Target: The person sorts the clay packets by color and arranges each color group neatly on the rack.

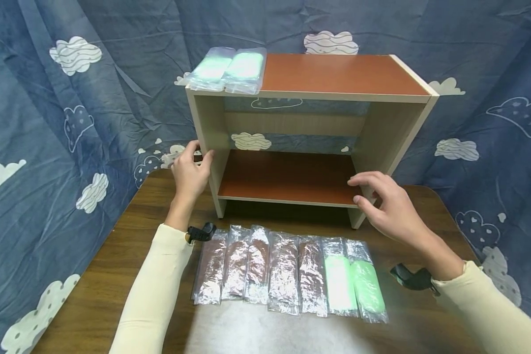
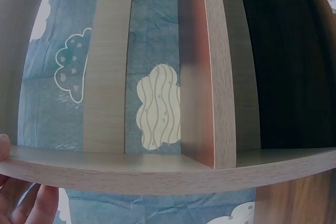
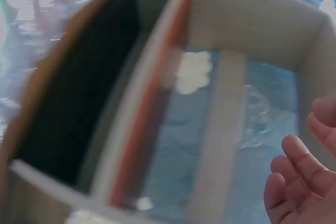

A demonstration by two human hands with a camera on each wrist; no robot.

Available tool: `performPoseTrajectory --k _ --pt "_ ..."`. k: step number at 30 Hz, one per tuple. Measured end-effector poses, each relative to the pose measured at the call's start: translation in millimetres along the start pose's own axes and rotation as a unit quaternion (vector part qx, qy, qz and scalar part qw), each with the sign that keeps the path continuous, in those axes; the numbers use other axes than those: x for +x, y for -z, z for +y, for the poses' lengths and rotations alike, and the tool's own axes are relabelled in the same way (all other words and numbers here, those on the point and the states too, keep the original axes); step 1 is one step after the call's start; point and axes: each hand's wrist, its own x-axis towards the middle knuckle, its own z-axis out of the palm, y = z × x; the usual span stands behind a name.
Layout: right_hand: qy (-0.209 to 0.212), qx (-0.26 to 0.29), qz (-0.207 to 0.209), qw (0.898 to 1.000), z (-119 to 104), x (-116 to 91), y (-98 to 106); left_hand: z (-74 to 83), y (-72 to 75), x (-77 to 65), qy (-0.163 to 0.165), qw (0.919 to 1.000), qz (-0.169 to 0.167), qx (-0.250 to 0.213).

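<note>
Shelf (image 1: 349,73) is standing upright on the wooden table (image 1: 110,290), facing me. My left hand (image 1: 190,174) is pinching its left side panel (image 1: 210,123), thumb on the inner side, fingers round the outer. My right hand (image 1: 387,209) is hanging just in front of the right side panel (image 1: 387,128), thumb and fingers apart, loosely bent, holding nothing.

Handling, my judgement: I am expecting stiff boards, a fair weight for one hand, little give. The panel edges are looking thin enough to pinch and dry enough not to slide. Best hold: both side panels, level with each other, so the frame is not twisting. I am distrusting the middle board (image 1: 287,177) as a handle; its joints are probably the weaker part.

Two pale-green packets (image 1: 244,66) are lying on the top, at its left end, overhanging the front edge slightly. Their clear film is looking slick; a tilt could be sending them off. Brown packets (image 1: 284,270) and bright-green packets (image 1: 339,282) are lying in a row before the shelf.
</note>
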Motion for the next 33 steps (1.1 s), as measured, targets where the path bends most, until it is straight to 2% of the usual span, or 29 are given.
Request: performPoseTrajectory --k 8,13,16,23,30,33 --pt "-0.082 -0.015 -0.059 0.995 36.2 -42.5 -13.5 0.5 -0.4 0.4 -0.001 1.0000 0.005 -0.005" --pt "-0.149 -0.015 -0.119 0.981 49.2 -68.6 -21.9 0.8 -0.9 0.2 -0.002 1.0000 -0.001 -0.008" --pt "-0.197 -0.014 -0.155 0.968 55.0 -82.9 -27.8 0.8 -1.3 0.5 -0.002 0.9999 -0.001 -0.010" --pt "-0.270 -0.032 -0.237 0.933 65.3 -111.6 -45.4 0.7 -1.4 -0.3 -0.001 1.0000 0.002 -0.009" --pt "-0.335 -0.063 -0.319 0.884 64.9 -125.3 -55.4 0.6 -0.6 -1.1 0.010 0.9999 -0.004 -0.011" --pt "-0.353 -0.065 -0.333 0.872 65.0 -128.1 -60.2 0.9 -0.2 -0.9 0.012 0.9999 -0.002 -0.010"
